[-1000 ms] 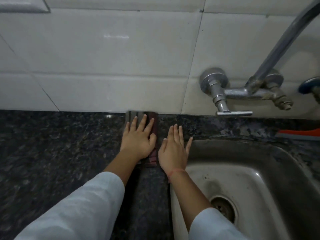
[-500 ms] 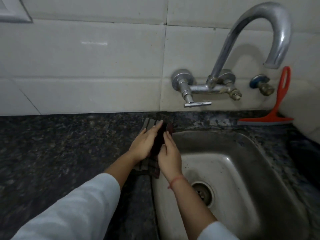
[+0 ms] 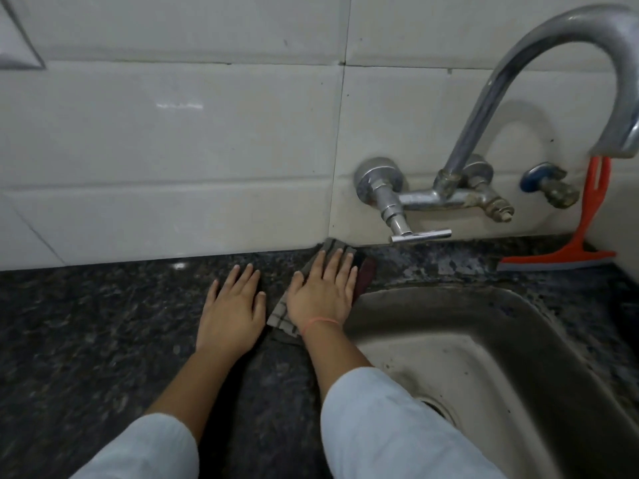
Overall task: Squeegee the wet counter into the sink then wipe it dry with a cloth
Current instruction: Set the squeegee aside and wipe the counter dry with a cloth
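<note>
The steel sink (image 3: 449, 305) with rounded corners is set in a dark speckled stone counter (image 3: 86, 323). The checked grey and brown cloth with a dark red part (image 3: 281, 316) lies flat on the counter just left of the sink's back left corner. Its far end touches the bottom of the white tiled wall (image 3: 173, 150) and its red edge lies just beside the sink rim. The right hand (image 3: 323, 292) lies on top of this cloth with the palm down and the fingers straight and close together. It presses on the cloth and does not grasp it, and the fingertips point to the wall. A thin orange thread (image 3: 320, 322) goes around the right wrist. The left hand (image 3: 232, 305) is further left of the sink, just beside the cloth. It is also flat on the bare counter with the fingers straight and a little spread, and it holds nothing. I cannot tell if its thumb touches the edge of the cloth. Both forearms come out of light, pale sleeves, and the right sleeve (image 3: 390, 426) covers part of the drain (image 3: 436, 407) at the bottom of the sink. Behind the back right corner of the sink, the orange plastic squeegee with a grey blade (image 3: 560, 259) stands on the counter with its blade down and its handle leaning on the wall. No hand touches it. Above the sink a curved chrome tap (image 3: 484, 98) comes out of the wall, and to the right of it there is a small valve with a blue ring (image 3: 546, 181).
</note>
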